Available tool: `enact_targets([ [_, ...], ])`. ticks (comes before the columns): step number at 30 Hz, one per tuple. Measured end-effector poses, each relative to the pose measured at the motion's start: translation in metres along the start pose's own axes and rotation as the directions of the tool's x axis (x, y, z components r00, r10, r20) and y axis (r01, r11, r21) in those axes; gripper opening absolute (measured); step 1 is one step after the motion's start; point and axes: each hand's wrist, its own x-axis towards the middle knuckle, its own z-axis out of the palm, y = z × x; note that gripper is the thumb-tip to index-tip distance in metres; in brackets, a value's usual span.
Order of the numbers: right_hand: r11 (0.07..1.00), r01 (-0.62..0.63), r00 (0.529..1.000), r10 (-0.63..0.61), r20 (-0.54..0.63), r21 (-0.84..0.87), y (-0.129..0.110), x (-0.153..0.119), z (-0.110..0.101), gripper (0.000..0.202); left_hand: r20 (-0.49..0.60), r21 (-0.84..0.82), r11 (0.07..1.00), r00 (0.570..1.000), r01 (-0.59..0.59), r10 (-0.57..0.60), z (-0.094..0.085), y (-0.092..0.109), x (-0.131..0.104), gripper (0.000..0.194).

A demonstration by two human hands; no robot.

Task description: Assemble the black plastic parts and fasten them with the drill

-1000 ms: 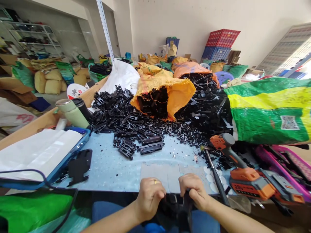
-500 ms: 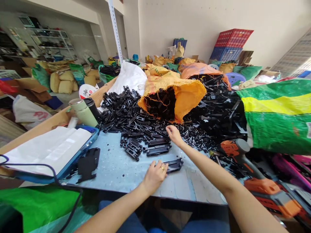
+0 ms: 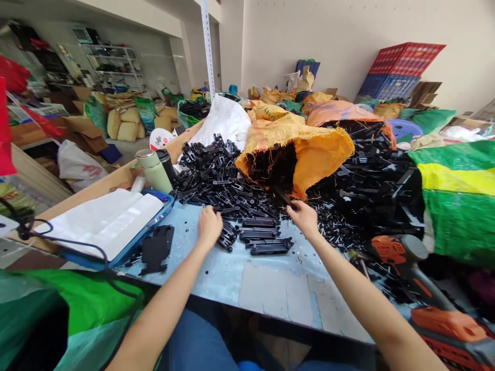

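My right hand (image 3: 303,217) pinches one end of a long black plastic bar (image 3: 285,197), just below the mouth of a yellow woven sack (image 3: 327,159) filled with dark parts. My left hand (image 3: 210,225) is at the near edge of a heap of black forked plastic links (image 3: 211,172). Its fingers are curled down with a black piece by the fingertips; whether it is gripped is hidden. Between the hands lies a row of assembled black bar pieces (image 3: 270,246) on the light blue tabletop (image 3: 197,281).
Loose screws (image 3: 334,226) are strewn right of my right hand, with an orange and grey power drill (image 3: 402,252) nearer me. At the left stand a blue tray (image 3: 168,206) with white paper, a pale green flask (image 3: 154,172) and a flat black plate (image 3: 157,250).
My left hand has let go of the near black bar assembly, now lined up with the row, and moved left to the links. My right hand has taken hold of a black bar. The view swung left.
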Motion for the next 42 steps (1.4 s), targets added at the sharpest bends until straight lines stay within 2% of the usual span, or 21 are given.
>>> enact_targets([
  [2, 0.995, 0.083, 0.996, -0.084, 0.025, 0.054, 0.007, -0.055, -0.021, 0.034, 0.023, 0.010, 0.992, 0.992, 0.125, -0.125, -0.003, -0.023, 0.033, 0.038],
  [4, 0.921, 0.321, 0.937, -0.343, 0.071, 0.222, 0.015, -0.114, -0.039, 0.031, 0.079, 0.011, 0.982, 0.978, 0.191, -0.191, 0.000, -0.036, 0.056, 0.036],
  [5, 0.887, 0.385, 0.898, -0.424, 0.119, 0.256, 0.019, -0.140, -0.047, 0.032, 0.115, 0.012, 0.975, 0.969, 0.220, -0.220, 0.003, -0.039, 0.062, 0.036],
  [7, 0.865, 0.428, 0.840, -0.487, 0.238, 0.260, 0.026, -0.182, -0.059, 0.034, 0.179, 0.019, 0.964, 0.947, 0.267, -0.266, 0.012, -0.041, 0.066, 0.038],
  [9, 0.894, 0.396, 0.823, -0.446, 0.351, 0.208, 0.029, -0.204, -0.066, 0.034, 0.210, 0.028, 0.954, 0.931, 0.298, -0.297, 0.019, -0.040, 0.062, 0.041],
  [11, 0.927, 0.347, 0.841, -0.375, 0.390, 0.143, 0.024, -0.209, -0.065, 0.034, 0.207, 0.032, 0.950, 0.928, 0.311, -0.311, 0.020, -0.040, 0.055, 0.044],
  [13, 0.941, 0.323, 0.863, -0.336, 0.378, 0.098, 0.011, -0.204, -0.054, 0.039, 0.185, 0.027, 0.952, 0.935, 0.303, -0.303, 0.014, -0.039, 0.046, 0.045],
  [18, 0.928, 0.344, 0.846, -0.374, 0.381, 0.145, -0.029, -0.184, -0.016, 0.044, 0.022, -0.010, 0.983, 0.983, 0.182, -0.182, -0.018, -0.023, 0.007, 0.038],
  [20, 0.939, 0.244, 0.869, -0.322, 0.375, 0.241, -0.037, -0.176, -0.010, 0.042, -0.021, -0.058, 0.996, 0.998, 0.064, -0.065, -0.029, -0.008, -0.024, 0.037],
  [21, 0.936, 0.148, 0.887, -0.268, 0.376, 0.319, -0.039, -0.173, -0.010, 0.041, -0.017, -0.101, 0.995, 1.000, -0.017, 0.015, -0.033, 0.001, -0.043, 0.035],
  [22, 0.910, 0.023, 0.898, -0.201, 0.391, 0.414, -0.040, -0.170, -0.010, 0.042, -0.010, -0.201, 0.967, 0.987, -0.159, 0.160, -0.035, 0.012, -0.063, 0.035],
  [23, 0.851, -0.119, 0.899, -0.126, 0.420, 0.511, -0.041, -0.168, -0.010, 0.043, 0.005, -0.308, 0.912, 0.958, -0.272, 0.288, -0.036, 0.023, -0.083, 0.036],
  [25, 0.648, -0.381, 0.866, -0.001, 0.501, 0.660, -0.044, -0.165, -0.012, 0.047, 0.077, -0.483, 0.796, 0.887, -0.366, 0.455, -0.035, 0.045, -0.120, 0.036],
  [27, 0.441, -0.520, 0.831, 0.062, 0.553, 0.732, -0.049, -0.165, -0.014, 0.050, 0.138, -0.612, 0.709, 0.836, -0.350, 0.532, -0.033, 0.063, -0.146, 0.037],
  [28, 0.377, -0.541, 0.827, 0.075, 0.557, 0.752, -0.050, -0.166, -0.016, 0.050, 0.150, -0.654, 0.682, 0.827, -0.327, 0.541, -0.033, 0.069, -0.154, 0.037],
  [30, 0.352, -0.528, 0.837, 0.063, 0.543, 0.773, -0.050, -0.168, -0.021, 0.051, 0.136, -0.698, 0.653, 0.840, -0.295, 0.525, -0.032, 0.076, -0.163, 0.035],
  [32, 0.444, -0.461, 0.858, 0.002, 0.513, 0.769, -0.045, -0.168, -0.028, 0.051, 0.090, -0.692, 0.652, 0.859, -0.310, 0.503, -0.032, 0.077, -0.165, 0.033],
  [34, 0.569, -0.357, 0.870, -0.087, 0.486, 0.741, -0.038, -0.168, -0.035, 0.051, 0.053, -0.661, 0.662, 0.858, -0.354, 0.512, -0.031, 0.077, -0.167, 0.033],
  [36, 0.641, -0.276, 0.880, -0.131, 0.456, 0.717, -0.036, -0.169, -0.037, 0.050, 0.024, -0.644, 0.666, 0.860, -0.377, 0.510, -0.030, 0.080, -0.170, 0.032],
  [40, 0.644, -0.219, 0.946, -0.044, 0.321, 0.733, -0.051, -0.177, -0.034, 0.047, -0.119, -0.689, 0.638, 0.923, -0.342, 0.366, -0.025, 0.091, -0.180, 0.033],
  [42, 0.664, -0.174, 0.970, -0.012, 0.244, 0.727, -0.064, -0.182, -0.033, 0.047, -0.179, -0.719, 0.599, 0.927, -0.353, 0.331, -0.025, 0.096, -0.182, 0.033],
])
